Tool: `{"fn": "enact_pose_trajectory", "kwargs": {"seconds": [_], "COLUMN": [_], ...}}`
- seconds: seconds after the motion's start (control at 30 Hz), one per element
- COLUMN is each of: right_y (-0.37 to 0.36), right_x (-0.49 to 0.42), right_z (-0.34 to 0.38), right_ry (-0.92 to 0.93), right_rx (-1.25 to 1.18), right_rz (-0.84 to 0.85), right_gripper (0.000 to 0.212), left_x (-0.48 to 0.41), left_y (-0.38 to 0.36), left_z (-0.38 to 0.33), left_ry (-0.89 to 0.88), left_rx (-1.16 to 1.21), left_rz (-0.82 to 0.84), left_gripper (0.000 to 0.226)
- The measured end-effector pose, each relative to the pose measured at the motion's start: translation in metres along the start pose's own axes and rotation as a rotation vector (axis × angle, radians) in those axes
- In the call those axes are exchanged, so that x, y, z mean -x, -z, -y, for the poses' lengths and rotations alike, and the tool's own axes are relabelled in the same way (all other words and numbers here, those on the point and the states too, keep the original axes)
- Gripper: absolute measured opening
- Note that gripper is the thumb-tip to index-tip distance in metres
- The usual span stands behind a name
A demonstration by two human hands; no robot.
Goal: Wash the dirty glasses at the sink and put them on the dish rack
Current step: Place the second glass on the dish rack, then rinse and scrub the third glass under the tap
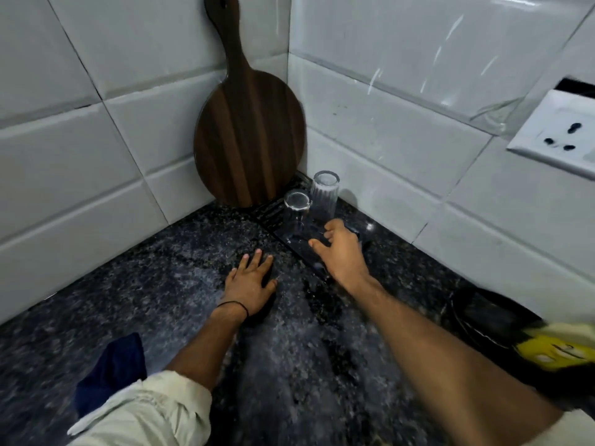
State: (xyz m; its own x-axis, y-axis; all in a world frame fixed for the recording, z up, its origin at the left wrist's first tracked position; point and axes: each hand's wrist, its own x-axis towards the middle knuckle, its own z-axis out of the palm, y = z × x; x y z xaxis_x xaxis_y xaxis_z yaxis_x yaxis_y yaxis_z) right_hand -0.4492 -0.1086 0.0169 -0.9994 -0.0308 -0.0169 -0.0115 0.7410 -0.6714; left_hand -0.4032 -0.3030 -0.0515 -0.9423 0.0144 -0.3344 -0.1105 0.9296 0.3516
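The right hand [341, 252] reaches over the near end of the dish rack [273, 210] with its fingertips turned away and hidden, so I cannot tell whether it grips anything. A clear glint [369, 227] just beyond its knuckles could be glass, but it is too faint to tell. The rack is a low dark ridged tray that almost melts into the speckled black counter [161, 284], and its edges are hard to trace. At lower right, a blurred yellow object [560, 349] and a dark round vessel [483, 313] are cut off by the frame.

Two glasses stand plainly on the rack, both clear and upside down. The taller ribbed glass [324, 197] is nearest the wall, and the shorter smooth glass [296, 214] is just beside it, toward the corner.

The left hand [249, 284] lies flat on the counter, fingers spread, holding nothing, apart from the right hand.

One round wooden cutting board [249, 140] leans upright in the tiled corner. There is one wall socket [560, 130] on the right, and one blue cloth [109, 371] by the left sleeve.
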Motion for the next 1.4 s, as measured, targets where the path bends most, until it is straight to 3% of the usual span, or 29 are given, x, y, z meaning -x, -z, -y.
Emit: {"fn": "enact_pose_trajectory", "kwargs": {"seconds": [0.17, 0.4, 0.63, 0.77, 0.83, 0.93, 1.1, 1.27, 1.4], "right_y": [0.052, 0.122, 0.183, 0.198, 0.201, 0.201, 0.194, 0.192, 0.195], "right_x": [0.064, 0.171, 0.283, 0.330, 0.348, 0.365, 0.363, 0.347, 0.354], "right_z": [-0.025, -0.066, -0.112, -0.148, -0.168, -0.193, -0.210, -0.207, -0.213], "right_ry": [-0.029, -0.011, 0.210, 0.144, 0.046, -0.142, -0.265, -0.324, -0.375], "right_rx": [-0.128, -0.223, -0.113, 0.062, 0.128, 0.175, 0.179, 0.181, 0.191], "right_rz": [-0.036, -0.203, -0.540, -0.698, -0.648, -0.429, -0.176, -0.219, -0.262], "right_gripper": [0.034, 0.019, 0.012, 0.017, 0.022, 0.039, 0.048, 0.032, 0.034], "left_x": [0.023, 0.110, 0.215, 0.253, 0.263, 0.274, 0.280, 0.278, 0.275], "left_y": [-0.001, -0.042, -0.113, -0.156, -0.172, -0.184, -0.196, -0.202, -0.196], "left_z": [-0.026, -0.109, -0.183, -0.202, -0.212, -0.233, -0.256, -0.258, -0.267], "left_ry": [-0.003, -0.173, -0.248, -0.433, -0.491, -0.499, -0.483, -0.482, -0.507], "left_rx": [0.093, 0.236, 0.421, 0.329, 0.255, 0.095, -0.186, -0.232, -0.238], "left_rz": [-0.121, -0.336, -0.232, -0.191, -0.141, -0.016, 0.188, 0.217, 0.153], "left_gripper": [0.054, 0.029, 0.022, 0.014, 0.019, 0.040, 0.062, 0.066, 0.063]}}
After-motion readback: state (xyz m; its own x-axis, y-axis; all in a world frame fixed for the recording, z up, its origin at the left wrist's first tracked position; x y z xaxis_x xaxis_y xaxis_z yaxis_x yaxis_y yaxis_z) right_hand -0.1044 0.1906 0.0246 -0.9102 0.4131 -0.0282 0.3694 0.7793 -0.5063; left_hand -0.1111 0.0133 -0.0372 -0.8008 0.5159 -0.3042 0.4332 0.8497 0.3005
